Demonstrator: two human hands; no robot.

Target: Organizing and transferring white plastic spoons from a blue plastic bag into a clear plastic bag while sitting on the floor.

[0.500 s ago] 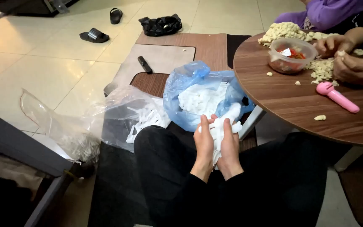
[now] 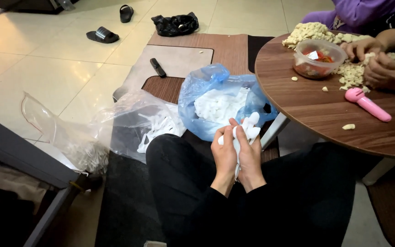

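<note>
Far left, a crumpled clear plastic bag point(image 2: 92, 132) slumped on the tiled floor point(image 2: 46, 77), holding small white plastic pieces point(image 2: 154, 130) — contents blurred by the film, exact shape hard to make out. Beyond it, a black remote-like bar point(image 2: 157, 67) on a grey-and-wood mat point(image 2: 179, 57); two black sandals point(image 2: 102, 35) and a black crumpled bag point(image 2: 175, 24) farther off.

At centre, an open blue plastic bag point(image 2: 206, 89) filled with a heap of white plastic parts point(image 2: 218, 104), resting just ahead of the knees. In front of it, left hand point(image 2: 224, 158) and right hand point(image 2: 251, 160) pressed together around a bundle of thin white plastic pieces point(image 2: 248, 129). Each grip closed around the bundle, fingers wrapped, only the upper ends poking out above. Likely very light, stiff yet slightly springy, smooth and apt to slip or fan apart — best held low and around the whole bunch, as here, rather than by single tips. Lower part of the bundle hidden between the palms; count of pieces not tellable.

To the right, a round brown wooden tabletop point(image 2: 307, 105) carrying a clear plastic tub with red contents point(image 2: 318, 57), a pile of pale lumpy bits point(image 2: 312, 32), a pink plastic handled tool point(image 2: 366, 103). Another person's hands point(image 2: 376, 57) working at the pile, body cut off by the frame edge.
</note>
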